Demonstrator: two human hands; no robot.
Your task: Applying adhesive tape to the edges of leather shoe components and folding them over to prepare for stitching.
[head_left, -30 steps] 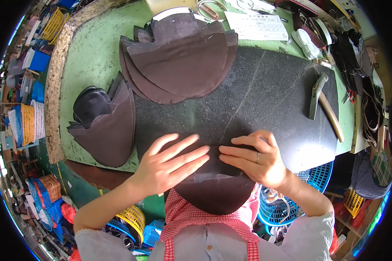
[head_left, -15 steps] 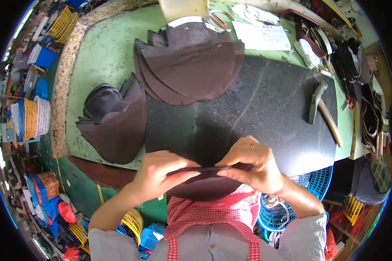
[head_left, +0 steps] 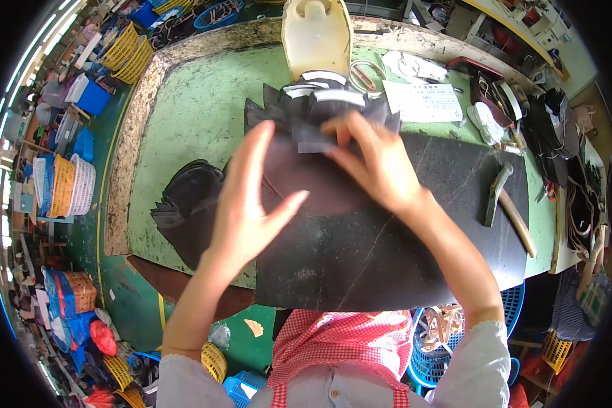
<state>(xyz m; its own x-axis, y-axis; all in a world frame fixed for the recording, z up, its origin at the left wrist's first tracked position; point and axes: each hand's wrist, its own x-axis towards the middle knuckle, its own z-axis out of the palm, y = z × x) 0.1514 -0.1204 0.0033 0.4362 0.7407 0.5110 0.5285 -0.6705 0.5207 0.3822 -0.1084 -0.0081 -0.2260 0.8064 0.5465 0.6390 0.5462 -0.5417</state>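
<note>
My left hand [head_left: 248, 204] is over the near left side of a stack of dark brown leather pieces [head_left: 313, 180], with its fingers stretched and its thumb apart. It holds nothing. My right hand [head_left: 381, 160] is over the right side of the same stack, fingers bent and blurred by motion. Its fingertips are beside a small grey tab [head_left: 311, 146]; whether they grip it I cannot tell. White curved strips [head_left: 340, 97] lie at the far, jagged edge of the stack. A second pile of dark leather pieces [head_left: 190, 211] lies to the left, partly hidden by my left arm.
A black slab [head_left: 387, 251] covers the near part of the green bench [head_left: 177, 109]. A hammer [head_left: 502, 204] rests on its right side. Behind the stack are a cream-coloured container [head_left: 317, 41], scissors [head_left: 367, 76] and a printed sheet [head_left: 425, 103]. A blue basket [head_left: 428, 364] stands below the bench.
Both hands have moved from near my apron forward over the leather stack. The folded dark piece they held is no longer between them. The view has shifted too.
</note>
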